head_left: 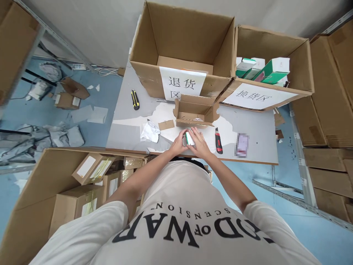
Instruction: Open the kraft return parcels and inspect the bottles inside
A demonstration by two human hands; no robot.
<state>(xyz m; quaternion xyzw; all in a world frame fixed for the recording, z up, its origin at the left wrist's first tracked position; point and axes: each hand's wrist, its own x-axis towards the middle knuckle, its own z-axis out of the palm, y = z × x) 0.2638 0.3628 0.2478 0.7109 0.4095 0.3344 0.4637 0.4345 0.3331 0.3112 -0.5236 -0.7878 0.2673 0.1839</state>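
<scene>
white-and-green box (190,139) held between left grip (178,143) and right grip (200,144).

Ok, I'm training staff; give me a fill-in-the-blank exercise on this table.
The left hand and right hand hold an item with a green edge and ____ face.
The cutter nearest the right hand is black and ____.
Of two boxes bearing signs, the ____ one holds green and white cartons.

Missing: white; red; right.

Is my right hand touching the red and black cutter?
Apart. The head view shows a strip of the tabletop between the right hand and the cutter.
</scene>
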